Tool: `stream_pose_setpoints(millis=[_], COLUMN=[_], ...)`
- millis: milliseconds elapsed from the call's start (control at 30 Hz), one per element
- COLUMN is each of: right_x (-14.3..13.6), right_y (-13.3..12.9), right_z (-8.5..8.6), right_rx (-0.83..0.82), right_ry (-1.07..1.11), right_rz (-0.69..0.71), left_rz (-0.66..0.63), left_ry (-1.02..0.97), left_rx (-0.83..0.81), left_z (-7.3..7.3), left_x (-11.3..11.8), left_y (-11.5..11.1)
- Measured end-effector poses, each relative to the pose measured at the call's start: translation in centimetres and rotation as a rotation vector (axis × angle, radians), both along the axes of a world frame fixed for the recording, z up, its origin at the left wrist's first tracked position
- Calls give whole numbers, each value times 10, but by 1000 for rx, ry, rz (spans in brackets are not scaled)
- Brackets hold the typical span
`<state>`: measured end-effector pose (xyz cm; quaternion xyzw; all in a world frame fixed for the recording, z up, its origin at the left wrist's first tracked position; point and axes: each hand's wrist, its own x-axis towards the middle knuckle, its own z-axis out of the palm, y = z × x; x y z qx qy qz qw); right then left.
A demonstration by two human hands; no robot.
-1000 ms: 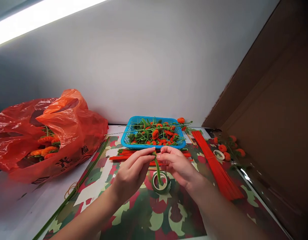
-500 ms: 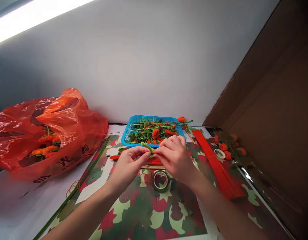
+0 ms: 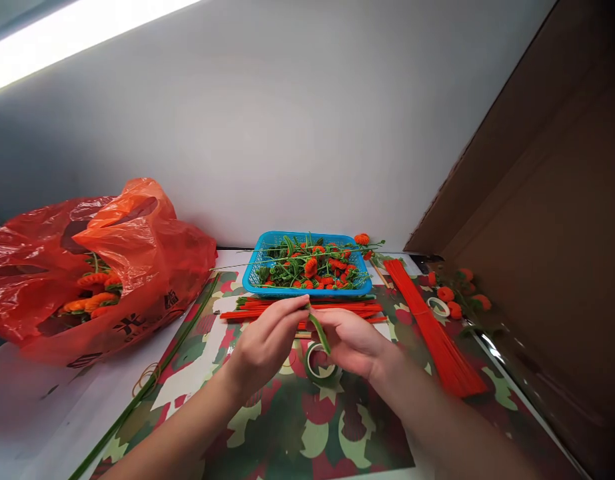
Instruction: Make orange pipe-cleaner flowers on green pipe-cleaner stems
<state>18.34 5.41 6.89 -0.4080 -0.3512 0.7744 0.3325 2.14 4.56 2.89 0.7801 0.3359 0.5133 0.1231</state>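
Between my two hands is a short green pipe cleaner (image 3: 320, 335), its free end slanting down toward me. My left hand (image 3: 271, 337) pinches it near its upper end, fingertips pressed together. My right hand (image 3: 356, 341) grips the same piece from the other side, with its thumb and fingers partly hidden. Just beneath them lies a roll of dark green tape (image 3: 314, 375) on the patterned mat (image 3: 287, 427). Behind the hands are bundled orange-red pipe cleaners (image 3: 247, 311), with some green ones among them.
A blue basket (image 3: 254, 291) holds orange flowers and green pieces. At left stands a red plastic bag (image 3: 152, 267) with flowers inside; long green stems (image 3: 132, 403) lie beside it. To the right are a red bundle (image 3: 437, 333), white tape roll (image 3: 438, 307) and a cardboard wall (image 3: 547, 233).
Both hands have turned over at nearly the same spot. The green pipe cleaner's free end, which pointed up and left, now points down toward me.
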Motion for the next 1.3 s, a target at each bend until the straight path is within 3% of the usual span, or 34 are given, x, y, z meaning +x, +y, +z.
stream_pose_setpoints(millis=[100,200,300,400,533,800,967,1067,1167,1233,1300], right_x=[4,11,18,21,20,15,3,-4,-5,-3,0], right_y=[4,7,9,11,13,10,2,-3,-3,-1,4], right_z=[0,1,2,-1,-8,-13,-14,-15,-14,-12,-11], right_rx=[384,895,1273,1491,1600,1479,1283,1009,544,306,267], right_ry=[-208,-530,-756,-903,-985,-986,-921,-718,-345,-184,-178], right_rz=[-214,-380,-348,-234,-214,-251,-269,-300,-173,-89,-85], left_rz=[148,85,18,-15,-29,58,123,167,146,118,115], left_ry=[-244,-457,-558,-602,-562,-419,-216,-28,114,106,-12], left_rx=[-318,-683,-864,-912,-902,-650,-351,-24,222,192,-28], left_z=[14,28,31,28,24,22,17,11,4,2,4], left_x=[7,11,12,11,10,13,14,12,10,10,11], left_y=[2,4,5,6,7,2,-5,-5,-3,-2,0])
